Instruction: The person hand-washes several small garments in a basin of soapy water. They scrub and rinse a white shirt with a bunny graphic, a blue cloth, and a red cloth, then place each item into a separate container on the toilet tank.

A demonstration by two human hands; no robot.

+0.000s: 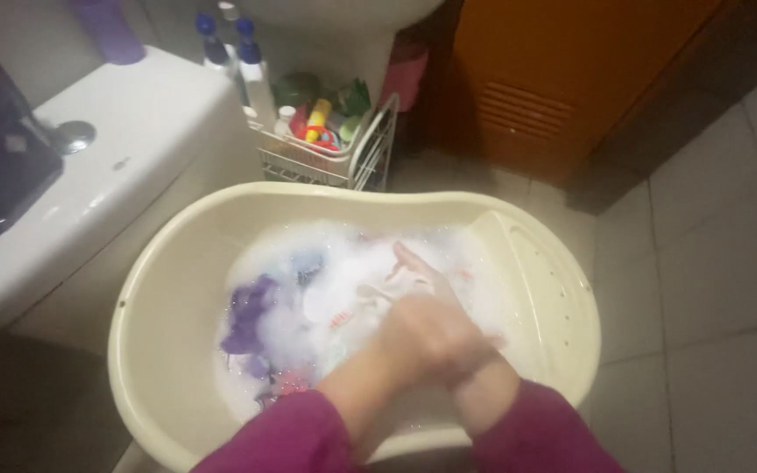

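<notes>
Both hands [435, 337] press together, gripping white cloth [387, 285] in the sudsy cream tub [562, 289].

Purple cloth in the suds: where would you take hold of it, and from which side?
Grip the purple cloth at its bunched upper fold, which stands clear of the foam near the cream tub's left wall. Probably come from above on the left; the two hands crowd the white cloth to the right.
</notes>
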